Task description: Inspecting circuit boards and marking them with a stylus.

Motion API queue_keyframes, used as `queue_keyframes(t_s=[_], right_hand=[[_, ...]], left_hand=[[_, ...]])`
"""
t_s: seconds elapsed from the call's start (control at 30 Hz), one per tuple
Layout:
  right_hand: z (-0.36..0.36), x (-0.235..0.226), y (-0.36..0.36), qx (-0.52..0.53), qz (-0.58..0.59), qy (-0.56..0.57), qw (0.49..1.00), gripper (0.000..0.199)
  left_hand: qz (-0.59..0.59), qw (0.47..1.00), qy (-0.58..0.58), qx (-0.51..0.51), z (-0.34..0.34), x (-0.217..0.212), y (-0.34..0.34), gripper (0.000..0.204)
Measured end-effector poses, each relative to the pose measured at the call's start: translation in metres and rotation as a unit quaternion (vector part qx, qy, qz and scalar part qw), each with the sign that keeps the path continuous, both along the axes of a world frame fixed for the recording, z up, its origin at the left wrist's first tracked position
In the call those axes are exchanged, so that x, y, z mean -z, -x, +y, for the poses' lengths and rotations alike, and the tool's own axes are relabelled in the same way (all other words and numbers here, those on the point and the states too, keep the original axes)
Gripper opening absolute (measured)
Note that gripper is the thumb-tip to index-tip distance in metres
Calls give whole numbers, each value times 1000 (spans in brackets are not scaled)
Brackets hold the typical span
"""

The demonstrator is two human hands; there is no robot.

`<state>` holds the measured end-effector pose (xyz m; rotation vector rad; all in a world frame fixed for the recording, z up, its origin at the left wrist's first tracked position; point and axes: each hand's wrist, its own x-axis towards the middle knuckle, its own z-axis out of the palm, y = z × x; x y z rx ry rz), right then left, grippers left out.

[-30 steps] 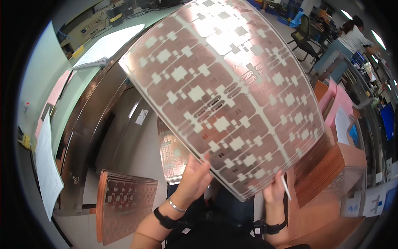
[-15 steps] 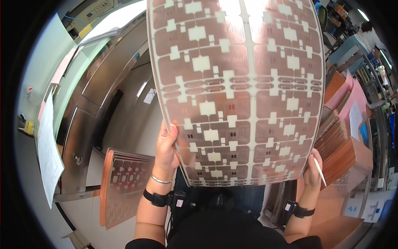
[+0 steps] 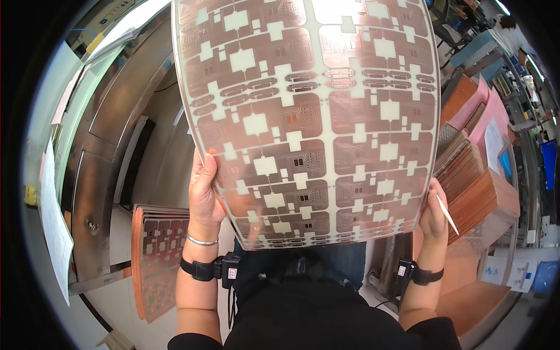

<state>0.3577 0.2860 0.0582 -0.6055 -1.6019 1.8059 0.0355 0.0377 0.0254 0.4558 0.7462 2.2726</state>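
A large copper-coloured circuit board panel (image 3: 297,163), patterned with pale squares and tracks, is tilted up in front of me. My left hand (image 3: 204,195) is closed on its left edge, thumb over the front face. At the lower right edge, my right hand (image 3: 433,213) grips the same panel. A slim white pointed stick (image 3: 447,216) is also in that hand, its tip slanting down to the right. The fingers behind the panel are hidden on both sides.
Several similar panels (image 3: 160,262) stand on edge at lower left. On the right is a thick stack of copper panels (image 3: 481,204) with pink sheets (image 3: 496,125) behind it. A metal cabinet (image 3: 105,198) stands left. A person (image 3: 516,35) is at far upper right.
The panel and both my hands have shifted left and slightly up in the picture. The surroundings have also moved left a little. Both hands still hold the panel.
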Motion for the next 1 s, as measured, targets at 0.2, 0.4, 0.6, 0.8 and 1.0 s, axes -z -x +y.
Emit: queue_keyframes(t_s=[0.2, 0.4, 0.6, 0.8, 1.0], right_hand=[[-2, 4, 36, 31, 68, 90, 993, 45], [-4, 14, 52, 77, 225, 203, 950, 42], [-54, 16, 97, 27, 214, 182, 959, 50], [9, 35, 49, 26, 298, 152, 942, 37], [74, 23, -24, 245, 320, 156, 902, 42]], left_hand=[[57, 993, 13, 98, -5, -18, 19, 54], [-125, 952, -227, 163, -11, -6, 8, 79], [-51, 988, 5, 148, 50, 13, -85, 53], [-93, 994, 49, 44, 28, 13, -54, 36], [-60, 988, 137, -27, -22, 34, -12, 34]])
